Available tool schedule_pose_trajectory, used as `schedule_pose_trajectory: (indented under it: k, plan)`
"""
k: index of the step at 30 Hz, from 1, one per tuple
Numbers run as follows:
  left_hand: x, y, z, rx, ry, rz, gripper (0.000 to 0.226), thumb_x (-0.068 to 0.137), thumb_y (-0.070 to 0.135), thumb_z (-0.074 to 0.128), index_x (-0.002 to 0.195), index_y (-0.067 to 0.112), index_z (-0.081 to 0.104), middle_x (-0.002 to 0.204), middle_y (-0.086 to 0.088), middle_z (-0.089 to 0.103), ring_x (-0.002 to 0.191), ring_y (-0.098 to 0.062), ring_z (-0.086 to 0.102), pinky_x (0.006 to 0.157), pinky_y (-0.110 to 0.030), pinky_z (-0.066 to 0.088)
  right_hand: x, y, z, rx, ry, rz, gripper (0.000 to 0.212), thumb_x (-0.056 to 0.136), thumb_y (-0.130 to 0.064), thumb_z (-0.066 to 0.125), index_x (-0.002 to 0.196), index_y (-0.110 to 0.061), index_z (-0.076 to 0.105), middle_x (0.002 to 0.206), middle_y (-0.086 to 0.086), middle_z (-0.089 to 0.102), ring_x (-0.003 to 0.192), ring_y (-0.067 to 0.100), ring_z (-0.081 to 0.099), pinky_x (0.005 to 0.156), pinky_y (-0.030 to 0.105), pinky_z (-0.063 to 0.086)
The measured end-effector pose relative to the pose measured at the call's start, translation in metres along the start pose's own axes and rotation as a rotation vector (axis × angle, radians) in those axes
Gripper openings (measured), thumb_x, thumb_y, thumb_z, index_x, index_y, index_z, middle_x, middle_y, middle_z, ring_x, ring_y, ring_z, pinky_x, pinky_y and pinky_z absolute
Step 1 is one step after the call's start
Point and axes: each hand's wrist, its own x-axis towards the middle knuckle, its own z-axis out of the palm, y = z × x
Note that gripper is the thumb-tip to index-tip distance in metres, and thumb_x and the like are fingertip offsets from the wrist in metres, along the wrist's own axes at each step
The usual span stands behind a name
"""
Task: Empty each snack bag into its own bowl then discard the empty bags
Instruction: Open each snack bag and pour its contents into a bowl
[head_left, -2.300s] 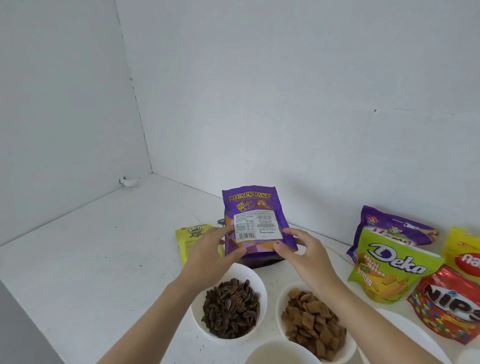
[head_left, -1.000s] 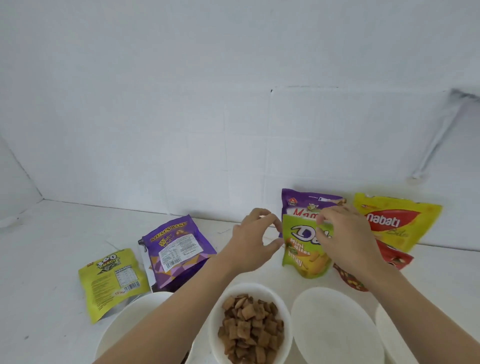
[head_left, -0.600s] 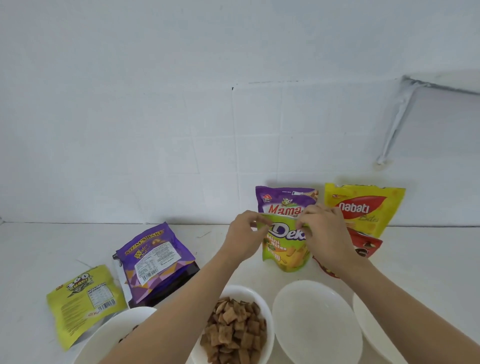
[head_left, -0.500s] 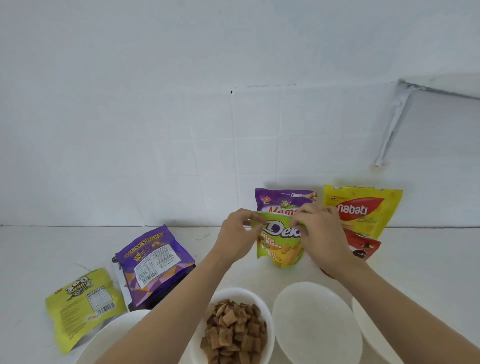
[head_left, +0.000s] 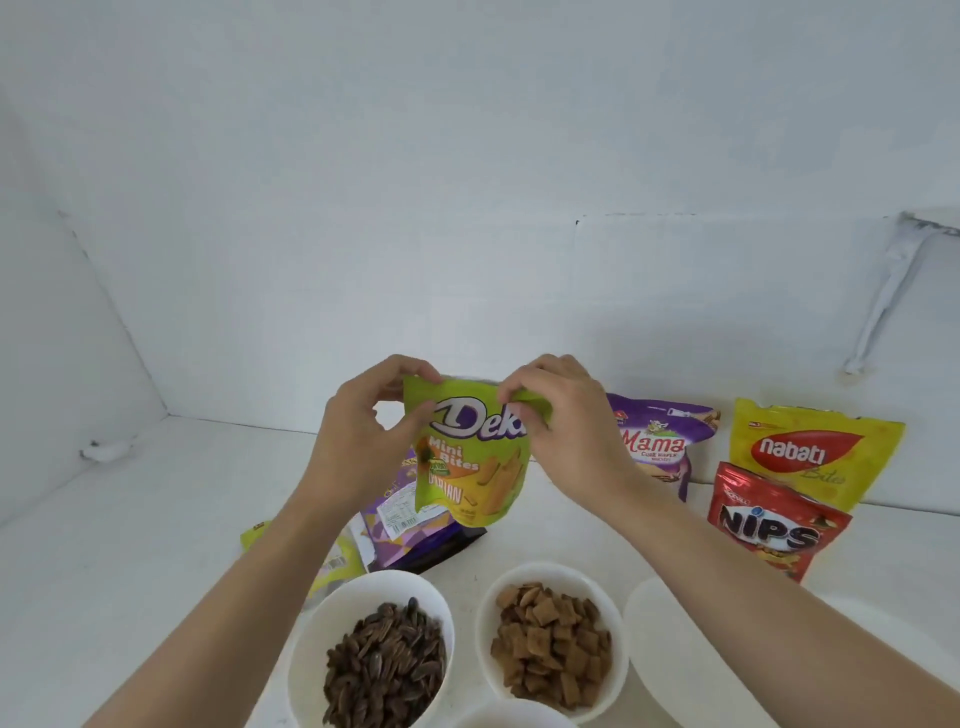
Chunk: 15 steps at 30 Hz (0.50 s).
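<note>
Lifted now, the glossy green Deka pouch (head_left: 470, 467) hangs, left hand (head_left: 363, 434) and right hand (head_left: 569, 439) fingers (head_left: 514, 391) pinching its top.

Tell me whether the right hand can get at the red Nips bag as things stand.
Probably, once freed: the right hand pinches the top of the Deka bag, as does the left hand. The Nips bag stands to its right with nothing in front, so the way looks clear.

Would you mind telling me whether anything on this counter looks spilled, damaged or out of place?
Nothing looks spilled or torn. Only the purple foil bag and the yellow-green bag lie behind the white bowl of seeds, not yet discarded.
</note>
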Motion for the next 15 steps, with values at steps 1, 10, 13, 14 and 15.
schedule_pose_trajectory:
  k: [1,10,13,14,15]
  plan:
    - [-0.009,0.000,-0.016,0.014,0.020,-0.004,0.026,0.092,0.009,0.072,0.098,0.035,0.067,0.091,0.020,0.073,0.094,0.002,0.064,0.077,-0.017,0.043,0.001,-0.013,0.006,0.028,-0.011,-0.019,0.025,0.084,0.006,0.067,0.091,-0.017,0.070,0.089,-0.006,0.063,0.092,0.016,0.052,0.076,0.020,0.039]
    - [-0.103,-0.011,-0.114,0.116,0.250,-0.129,0.027,0.090,0.009,0.074,0.097,0.035,0.070,0.091,0.022,0.074,0.092,0.000,0.067,0.081,-0.025,0.043,-0.007,-0.104,0.071,0.329,-0.239,-0.132,0.024,0.087,0.001,0.069,0.098,-0.020,0.068,0.093,-0.007,0.064,0.099,0.015,0.055,0.083,0.030,0.046]
    - [-0.140,-0.020,-0.135,0.153,0.316,-0.208,0.025,0.090,0.010,0.074,0.097,0.034,0.071,0.089,0.021,0.074,0.091,-0.001,0.067,0.080,-0.025,0.043,-0.015,-0.127,0.096,0.404,-0.399,-0.180,0.028,0.090,0.001,0.065,0.104,-0.023,0.068,0.099,-0.005,0.063,0.106,0.015,0.054,0.089,0.030,0.045]
    - [-0.152,-0.023,-0.140,0.161,0.334,-0.238,0.024,0.089,0.011,0.075,0.096,0.033,0.071,0.089,0.020,0.075,0.091,-0.002,0.067,0.080,-0.026,0.043,-0.018,-0.132,0.105,0.417,-0.436,-0.198,0.029,0.091,0.000,0.064,0.105,-0.025,0.067,0.100,-0.006,0.062,0.106,0.014,0.053,0.089,0.031,0.044]
    - [-0.163,-0.026,-0.145,0.166,0.351,-0.267,0.023,0.089,0.011,0.075,0.096,0.033,0.072,0.088,0.020,0.075,0.091,-0.003,0.067,0.079,-0.027,0.043,-0.021,-0.138,0.113,0.427,-0.465,-0.217,0.030,0.092,-0.001,0.064,0.105,-0.027,0.067,0.099,-0.007,0.061,0.105,0.012,0.052,0.090,0.031,0.044]
